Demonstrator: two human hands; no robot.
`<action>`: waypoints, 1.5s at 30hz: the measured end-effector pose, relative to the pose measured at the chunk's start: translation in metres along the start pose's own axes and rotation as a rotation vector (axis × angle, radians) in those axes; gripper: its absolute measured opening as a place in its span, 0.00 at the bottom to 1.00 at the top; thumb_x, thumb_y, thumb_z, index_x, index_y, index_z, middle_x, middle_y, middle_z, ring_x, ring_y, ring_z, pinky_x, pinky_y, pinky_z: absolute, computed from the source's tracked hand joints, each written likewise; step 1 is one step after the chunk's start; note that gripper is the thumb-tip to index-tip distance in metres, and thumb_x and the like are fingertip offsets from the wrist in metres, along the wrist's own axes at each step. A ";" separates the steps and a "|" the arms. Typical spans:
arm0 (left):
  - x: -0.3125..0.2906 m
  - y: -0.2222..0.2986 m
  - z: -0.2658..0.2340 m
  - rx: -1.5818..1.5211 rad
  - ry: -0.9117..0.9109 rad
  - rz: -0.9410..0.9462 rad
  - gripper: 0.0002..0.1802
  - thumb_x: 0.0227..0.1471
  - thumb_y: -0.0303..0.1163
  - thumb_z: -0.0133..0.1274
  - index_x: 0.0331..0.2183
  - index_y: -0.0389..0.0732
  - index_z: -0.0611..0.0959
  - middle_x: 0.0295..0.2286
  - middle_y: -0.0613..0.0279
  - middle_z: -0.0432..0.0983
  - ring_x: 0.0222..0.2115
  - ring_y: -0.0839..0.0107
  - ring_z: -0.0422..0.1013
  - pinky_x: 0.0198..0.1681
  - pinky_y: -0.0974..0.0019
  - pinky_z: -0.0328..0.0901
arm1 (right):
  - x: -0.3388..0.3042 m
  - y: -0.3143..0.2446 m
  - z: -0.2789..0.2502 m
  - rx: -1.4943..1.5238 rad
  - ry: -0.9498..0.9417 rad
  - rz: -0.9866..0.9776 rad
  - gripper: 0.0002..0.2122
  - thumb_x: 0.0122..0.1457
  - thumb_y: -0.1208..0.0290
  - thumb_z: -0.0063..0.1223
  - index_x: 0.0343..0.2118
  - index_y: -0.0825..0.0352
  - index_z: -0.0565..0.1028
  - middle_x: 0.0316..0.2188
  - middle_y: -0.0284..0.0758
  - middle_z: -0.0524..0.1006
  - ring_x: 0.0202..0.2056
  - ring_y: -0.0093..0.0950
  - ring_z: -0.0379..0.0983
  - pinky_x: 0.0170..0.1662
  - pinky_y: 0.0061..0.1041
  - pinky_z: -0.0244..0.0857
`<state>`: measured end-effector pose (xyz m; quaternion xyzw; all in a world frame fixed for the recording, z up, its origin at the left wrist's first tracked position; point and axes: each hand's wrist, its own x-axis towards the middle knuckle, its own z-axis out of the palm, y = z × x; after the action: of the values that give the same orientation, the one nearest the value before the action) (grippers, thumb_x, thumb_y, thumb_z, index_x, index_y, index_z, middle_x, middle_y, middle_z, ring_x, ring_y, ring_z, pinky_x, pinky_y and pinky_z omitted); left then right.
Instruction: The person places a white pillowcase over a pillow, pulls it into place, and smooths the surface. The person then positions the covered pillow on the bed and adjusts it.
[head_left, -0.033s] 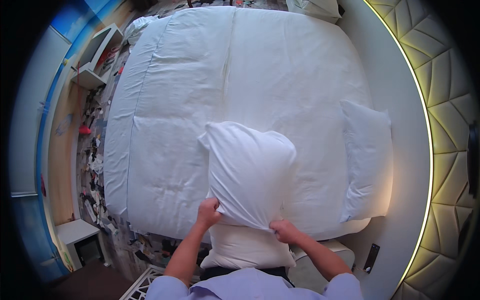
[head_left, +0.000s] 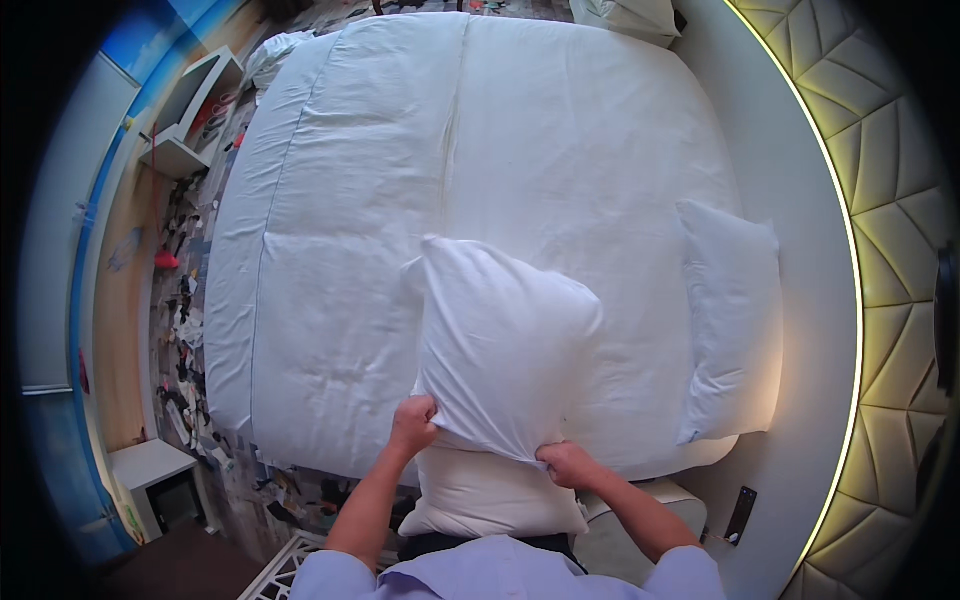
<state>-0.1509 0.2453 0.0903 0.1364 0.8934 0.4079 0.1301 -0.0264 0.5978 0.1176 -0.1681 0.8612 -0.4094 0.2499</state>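
Note:
My left hand [head_left: 414, 424] and my right hand [head_left: 568, 464] are both closed, each pinching one side of the open edge of a white pillowcase [head_left: 505, 350]. The case is drawn partway over a plump white pillow [head_left: 495, 495]. The pillow's bare near end sticks out between my forearms, against my body. Diagonal creases run across the cloth, and its far corners stand out over the bed [head_left: 560, 130], which has a white cover. My fingertips are folded into the fabric and partly hidden.
Another white pillow [head_left: 732, 325] lies at the bed's right side, by the padded headboard wall [head_left: 890, 240] with its light strip. A white cabinet [head_left: 155, 470] stands at lower left. Along the left runs a patterned floor [head_left: 185, 300]. A pale rounded seat [head_left: 645, 520] is beside my right forearm.
The pillowcase's far end has swung slightly to the right, and its far left corner has lifted a little. Both hands keep their grip in nearly the same place.

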 end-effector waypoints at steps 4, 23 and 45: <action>-0.002 0.012 0.009 0.014 -0.074 0.060 0.07 0.38 0.22 0.53 0.20 0.39 0.71 0.21 0.47 0.70 0.25 0.43 0.69 0.29 0.46 0.63 | 0.006 0.020 -0.008 -0.108 0.246 0.273 0.08 0.47 0.81 0.50 0.29 0.63 0.76 0.29 0.41 0.78 0.36 0.47 0.76 0.39 0.43 0.70; -0.049 0.021 -0.021 0.329 -0.637 0.001 0.06 0.41 0.28 0.56 0.27 0.41 0.79 0.26 0.48 0.78 0.30 0.44 0.77 0.33 0.44 0.69 | -0.024 0.004 0.025 -0.062 -0.113 0.194 0.08 0.44 0.81 0.51 0.29 0.65 0.79 0.32 0.44 0.80 0.38 0.48 0.76 0.44 0.43 0.72; 0.255 -0.081 -0.001 -1.295 -0.017 -0.632 0.55 0.58 0.72 0.44 0.67 0.35 0.62 0.64 0.53 0.63 0.63 0.60 0.62 0.66 0.57 0.57 | 0.216 0.166 -0.129 1.634 0.581 0.576 0.45 0.66 0.29 0.25 0.64 0.73 0.66 0.61 0.44 0.72 0.61 0.40 0.69 0.66 0.39 0.60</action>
<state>-0.3990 0.2823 -0.0015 -0.2302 0.4679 0.7974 0.3036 -0.2902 0.6721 -0.0074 0.3924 0.3409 -0.8397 0.1571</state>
